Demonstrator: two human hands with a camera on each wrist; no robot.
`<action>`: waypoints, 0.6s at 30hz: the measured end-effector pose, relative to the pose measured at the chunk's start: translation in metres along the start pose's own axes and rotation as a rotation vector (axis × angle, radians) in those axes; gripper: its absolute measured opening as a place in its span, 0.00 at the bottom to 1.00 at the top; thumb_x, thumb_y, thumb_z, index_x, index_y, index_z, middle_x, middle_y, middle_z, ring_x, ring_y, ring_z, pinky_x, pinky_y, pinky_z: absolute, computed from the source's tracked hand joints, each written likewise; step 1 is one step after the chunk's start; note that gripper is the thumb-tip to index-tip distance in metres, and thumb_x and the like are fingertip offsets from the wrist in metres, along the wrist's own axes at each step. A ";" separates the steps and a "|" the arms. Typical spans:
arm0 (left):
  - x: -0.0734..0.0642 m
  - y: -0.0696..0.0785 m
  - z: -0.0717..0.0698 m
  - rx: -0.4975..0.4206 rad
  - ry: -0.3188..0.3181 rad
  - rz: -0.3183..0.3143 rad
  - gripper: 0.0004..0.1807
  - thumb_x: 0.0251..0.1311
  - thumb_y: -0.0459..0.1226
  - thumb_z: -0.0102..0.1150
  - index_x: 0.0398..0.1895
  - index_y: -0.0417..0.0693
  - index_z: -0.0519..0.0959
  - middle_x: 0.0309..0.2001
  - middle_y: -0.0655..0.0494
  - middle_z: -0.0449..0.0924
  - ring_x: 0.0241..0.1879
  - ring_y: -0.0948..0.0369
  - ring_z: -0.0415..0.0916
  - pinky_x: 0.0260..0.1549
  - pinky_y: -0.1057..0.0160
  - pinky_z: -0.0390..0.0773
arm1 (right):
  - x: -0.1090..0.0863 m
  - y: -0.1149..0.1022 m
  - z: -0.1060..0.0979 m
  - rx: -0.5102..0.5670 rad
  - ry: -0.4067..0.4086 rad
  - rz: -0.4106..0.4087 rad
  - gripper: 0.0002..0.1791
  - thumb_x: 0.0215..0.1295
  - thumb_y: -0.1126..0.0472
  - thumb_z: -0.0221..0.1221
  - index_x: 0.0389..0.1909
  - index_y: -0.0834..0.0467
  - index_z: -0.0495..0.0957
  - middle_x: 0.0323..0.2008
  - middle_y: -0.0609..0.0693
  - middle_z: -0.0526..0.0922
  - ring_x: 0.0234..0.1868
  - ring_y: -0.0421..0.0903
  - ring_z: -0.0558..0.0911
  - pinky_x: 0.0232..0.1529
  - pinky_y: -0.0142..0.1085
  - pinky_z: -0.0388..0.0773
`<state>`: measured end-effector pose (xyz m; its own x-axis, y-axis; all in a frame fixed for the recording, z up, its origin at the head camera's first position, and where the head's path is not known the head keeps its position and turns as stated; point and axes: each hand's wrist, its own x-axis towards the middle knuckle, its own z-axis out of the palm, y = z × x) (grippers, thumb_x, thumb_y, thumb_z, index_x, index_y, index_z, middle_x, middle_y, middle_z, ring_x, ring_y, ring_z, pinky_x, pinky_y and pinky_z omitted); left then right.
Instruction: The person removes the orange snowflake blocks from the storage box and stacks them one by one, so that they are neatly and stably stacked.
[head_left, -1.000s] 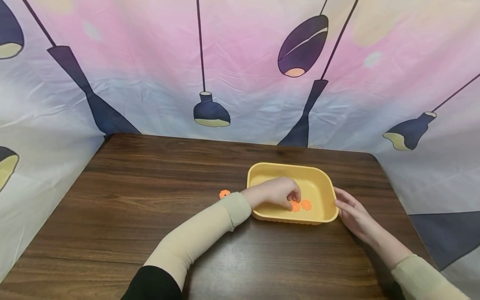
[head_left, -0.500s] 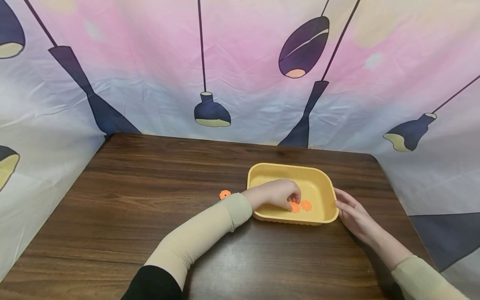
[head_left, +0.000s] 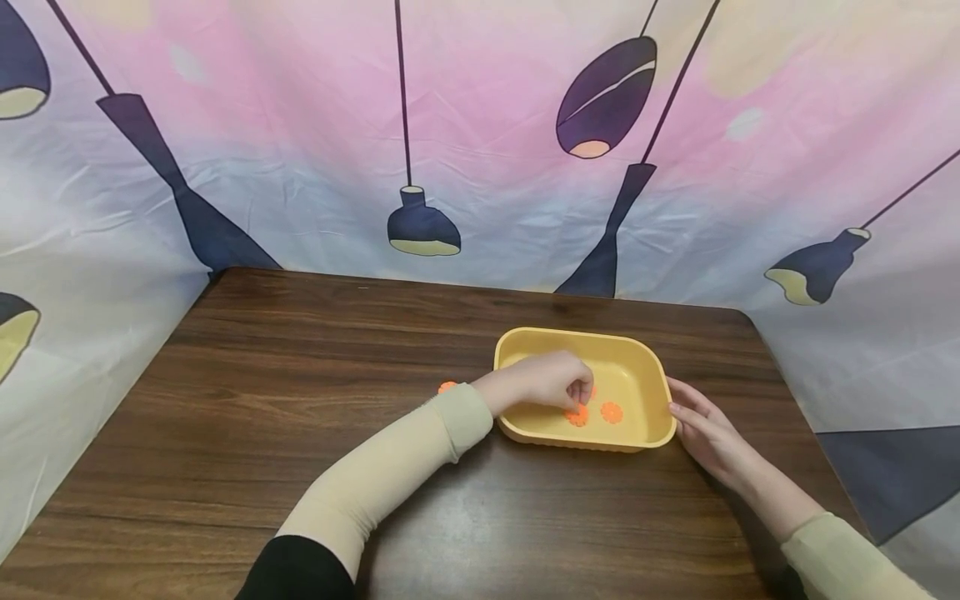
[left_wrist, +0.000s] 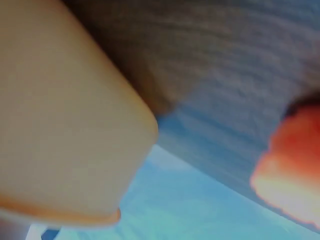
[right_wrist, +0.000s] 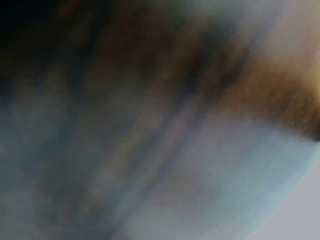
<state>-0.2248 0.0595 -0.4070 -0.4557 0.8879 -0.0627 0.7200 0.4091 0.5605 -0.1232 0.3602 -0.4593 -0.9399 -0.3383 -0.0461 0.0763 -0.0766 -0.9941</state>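
In the head view, a yellow plastic bin (head_left: 637,375) stands on the table. My left hand (head_left: 551,379) reaches inside over its left end, thumb and curled fingers pinching an orange flower-shaped piece (head_left: 577,415) close over the bin floor. A second orange piece (head_left: 611,412) lies flat to the right of it. Just behind the fingertips shows part of another piece (head_left: 593,392). My right hand (head_left: 708,429) rests against the bin's right end, its fingers fairly straight along the outer wall and the thumb at the rim. The right wrist view is only a blur.
An orange piece (head_left: 447,387) lies on the table left of the bin, partly covered by the left sleeve (head_left: 405,458). The left wrist view shows the bin wall (left_wrist: 65,125) and an orange piece (left_wrist: 295,175) up close. A printed cloth (head_left: 495,125) hangs behind the brown table (head_left: 300,375).
My left hand has shifted slightly left inside the bin, and the orange piece at its fingertips moved along. Another piece behind the fingers has come into sight. The right hand stays put.
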 end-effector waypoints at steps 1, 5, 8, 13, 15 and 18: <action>-0.002 0.000 -0.003 0.001 0.006 -0.002 0.04 0.63 0.30 0.72 0.34 0.47 0.85 0.33 0.57 0.85 0.35 0.66 0.78 0.38 0.76 0.75 | 0.000 0.000 0.000 -0.001 0.002 0.000 0.23 0.85 0.66 0.44 0.67 0.40 0.72 0.66 0.29 0.74 0.65 0.25 0.77 0.63 0.19 0.73; -0.013 0.001 -0.015 -0.007 0.030 -0.001 0.04 0.65 0.31 0.71 0.34 0.47 0.85 0.35 0.54 0.88 0.36 0.65 0.80 0.39 0.75 0.77 | 0.000 0.000 0.000 0.003 0.003 -0.001 0.23 0.85 0.67 0.43 0.67 0.40 0.72 0.66 0.29 0.74 0.65 0.25 0.78 0.63 0.19 0.74; -0.023 0.000 -0.028 -0.007 0.038 -0.007 0.03 0.65 0.31 0.70 0.34 0.47 0.86 0.36 0.53 0.89 0.37 0.63 0.82 0.40 0.74 0.78 | 0.000 0.001 0.000 0.011 0.007 -0.004 0.23 0.84 0.67 0.44 0.67 0.41 0.72 0.66 0.30 0.75 0.65 0.26 0.78 0.63 0.19 0.74; -0.042 -0.006 -0.050 -0.028 0.056 -0.020 0.03 0.64 0.31 0.72 0.33 0.47 0.87 0.34 0.55 0.88 0.36 0.64 0.83 0.40 0.73 0.81 | 0.001 0.001 0.000 0.027 0.019 -0.001 0.22 0.84 0.67 0.44 0.66 0.41 0.73 0.65 0.30 0.76 0.64 0.25 0.78 0.63 0.19 0.74; -0.050 -0.009 -0.058 -0.047 0.066 -0.028 0.04 0.63 0.31 0.73 0.33 0.47 0.87 0.33 0.55 0.88 0.35 0.64 0.83 0.40 0.72 0.81 | 0.001 0.001 0.000 0.028 0.022 0.000 0.22 0.84 0.67 0.44 0.66 0.41 0.73 0.65 0.30 0.77 0.64 0.25 0.78 0.62 0.19 0.74; -0.061 -0.014 -0.068 -0.061 0.079 -0.035 0.04 0.62 0.31 0.74 0.33 0.47 0.87 0.32 0.56 0.88 0.34 0.65 0.83 0.40 0.71 0.82 | 0.001 0.001 0.000 0.027 0.019 -0.001 0.22 0.84 0.67 0.44 0.66 0.41 0.73 0.65 0.30 0.76 0.64 0.25 0.78 0.62 0.19 0.74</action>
<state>-0.2426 -0.0147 -0.3554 -0.5214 0.8531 -0.0194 0.6709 0.4239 0.6084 -0.1237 0.3599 -0.4600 -0.9461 -0.3205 -0.0469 0.0840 -0.1029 -0.9911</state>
